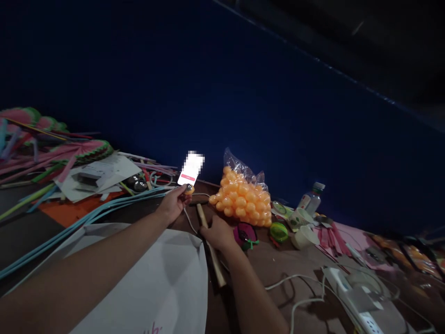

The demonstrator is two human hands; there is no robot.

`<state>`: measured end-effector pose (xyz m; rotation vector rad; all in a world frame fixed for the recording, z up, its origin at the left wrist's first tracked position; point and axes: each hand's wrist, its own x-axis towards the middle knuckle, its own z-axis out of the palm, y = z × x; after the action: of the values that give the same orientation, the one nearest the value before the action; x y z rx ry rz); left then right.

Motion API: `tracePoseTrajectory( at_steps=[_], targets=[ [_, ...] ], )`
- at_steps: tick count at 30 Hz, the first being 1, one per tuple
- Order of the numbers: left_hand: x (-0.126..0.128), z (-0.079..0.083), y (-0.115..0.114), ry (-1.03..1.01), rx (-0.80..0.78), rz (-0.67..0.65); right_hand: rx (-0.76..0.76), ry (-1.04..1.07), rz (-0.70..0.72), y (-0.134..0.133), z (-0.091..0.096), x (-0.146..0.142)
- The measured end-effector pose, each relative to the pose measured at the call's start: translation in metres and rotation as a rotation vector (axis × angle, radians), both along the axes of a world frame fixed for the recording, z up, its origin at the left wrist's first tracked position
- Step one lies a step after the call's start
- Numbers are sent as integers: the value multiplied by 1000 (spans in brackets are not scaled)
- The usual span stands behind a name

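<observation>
My left hand (174, 203) reaches forward with its fingers pinched on a small orange ball (189, 189), right below a lit phone screen (190, 169) that leans against the blue wall. My right hand (218, 233) is closed round a wooden stick (211, 246) that lies on the brown table. Just beyond my right hand sits a clear bag full of orange balls (241, 197). A white cable (189, 221) runs between my two hands.
A white bag (156, 278) lies under my arms. Coloured paper strips, fans and sticks (52, 153) pile up at the left. Right of the bag of balls are green tape rolls (279, 231), paper cups (303, 235), a bottle (311, 198) and a white power strip (354, 297) with cables.
</observation>
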<state>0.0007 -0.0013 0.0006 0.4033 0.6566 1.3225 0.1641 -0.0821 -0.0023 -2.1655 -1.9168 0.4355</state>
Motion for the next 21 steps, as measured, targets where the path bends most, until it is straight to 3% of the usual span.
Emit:
tracePoseTrajectory(
  at_steps=[5, 9, 14, 21],
  targets=[
    [-1, 2, 0, -6, -31, 69, 126, 318, 3, -1, -7, 7],
    [-1, 0, 2, 8, -33, 65, 259, 629, -47, -8, 2, -4],
    [1, -3, 4, -14, -29, 78, 639, 501, 114, -20, 19, -16],
    [4, -3, 3, 16, 54, 62, 564, 360, 253, -21, 14, -18]
  ],
)
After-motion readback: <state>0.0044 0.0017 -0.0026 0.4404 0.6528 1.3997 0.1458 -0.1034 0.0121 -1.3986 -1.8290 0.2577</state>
